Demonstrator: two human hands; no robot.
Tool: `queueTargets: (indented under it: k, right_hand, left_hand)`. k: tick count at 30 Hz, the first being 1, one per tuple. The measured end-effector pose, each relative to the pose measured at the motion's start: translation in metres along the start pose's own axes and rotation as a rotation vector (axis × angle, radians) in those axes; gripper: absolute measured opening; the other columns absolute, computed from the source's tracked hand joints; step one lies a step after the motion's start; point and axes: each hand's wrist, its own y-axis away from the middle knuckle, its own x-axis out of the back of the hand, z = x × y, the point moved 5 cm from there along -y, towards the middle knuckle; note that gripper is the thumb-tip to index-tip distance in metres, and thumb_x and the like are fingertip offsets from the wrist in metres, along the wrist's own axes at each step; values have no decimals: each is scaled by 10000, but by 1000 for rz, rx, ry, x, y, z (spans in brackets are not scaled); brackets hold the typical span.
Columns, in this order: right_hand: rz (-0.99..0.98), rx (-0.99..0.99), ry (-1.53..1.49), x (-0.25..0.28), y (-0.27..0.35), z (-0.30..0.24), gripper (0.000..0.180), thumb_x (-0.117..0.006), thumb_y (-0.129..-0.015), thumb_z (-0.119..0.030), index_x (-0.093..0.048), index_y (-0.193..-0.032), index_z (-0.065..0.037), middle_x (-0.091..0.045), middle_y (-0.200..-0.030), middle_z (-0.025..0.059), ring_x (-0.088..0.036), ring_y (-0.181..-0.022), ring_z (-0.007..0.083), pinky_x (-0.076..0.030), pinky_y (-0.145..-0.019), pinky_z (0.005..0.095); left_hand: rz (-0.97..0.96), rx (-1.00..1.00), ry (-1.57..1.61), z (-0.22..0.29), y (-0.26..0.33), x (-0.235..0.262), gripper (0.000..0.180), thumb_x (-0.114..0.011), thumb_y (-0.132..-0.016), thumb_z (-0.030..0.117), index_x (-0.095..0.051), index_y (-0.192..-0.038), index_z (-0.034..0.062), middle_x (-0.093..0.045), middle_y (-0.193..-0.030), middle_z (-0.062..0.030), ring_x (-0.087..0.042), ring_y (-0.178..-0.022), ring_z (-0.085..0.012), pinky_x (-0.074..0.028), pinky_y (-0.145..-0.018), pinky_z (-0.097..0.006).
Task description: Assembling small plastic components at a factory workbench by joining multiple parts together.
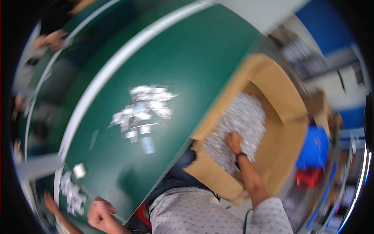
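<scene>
My right hand (234,143) reaches into an open cardboard box (286,87) at the right, over a heap of small, shiny clear-and-silver packets (249,113). Its fingers are curled at the heap; motion blur hides what is between them. Over the near left edge of the green table, my left hand (102,214) is closed in a loose fist, and I cannot make out anything inside it. A pile of small white and silvery pieces (150,101) lies on the green table (194,58) ahead, away from both hands.
Another person's forearm (58,214) comes in at the lower left, beside more white pieces (72,195). Other people's hands (54,41) show along the far left. A white strip (101,74) crosses the table. Beyond the box are a blue bin (313,148) and a red stool (307,177).
</scene>
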Motion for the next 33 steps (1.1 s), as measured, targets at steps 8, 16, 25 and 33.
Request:
queueTargets:
  k: [8,16,25,33]
  right_hand:
    - [-25,-651,-132,71,17,41,496,-597,-931,-548,-792,-860,-98,-734,-808,187,-709,-821,404,-538,-742,475]
    - [-24,-419,-168,47,1,24,177,-652,-828,-203,-791,-894,-117,-738,-971,199,-706,-876,386,-566,-763,461]
    - [-531,-537,-151,-10,31,35,345,-819,-756,-376,-783,-905,-67,-752,-973,200,-726,-945,366,-569,-829,454]
    - [-552,-614,-480,29,27,28,234,-824,-777,-293,-789,-826,-67,-759,-818,124,-733,-689,211,-575,-665,345]
  left_hand:
    - [-488,44,-81,4,16,-106,415,-630,-970,136,-530,-596,-15,-485,-560,-42,-425,-517,-117,-281,-504,-301]
    - [-550,8,-182,18,13,-101,267,-655,-977,108,-650,-750,-32,-597,-654,-117,-530,-571,-227,-397,-550,-370]
    - [-499,26,-251,17,14,-106,279,-670,-977,129,-656,-750,-34,-596,-641,-121,-527,-569,-220,-418,-558,-366]
    - [-551,49,-151,12,14,-100,187,-671,-970,101,-711,-840,-28,-649,-691,-79,-544,-595,-137,-415,-551,-291]
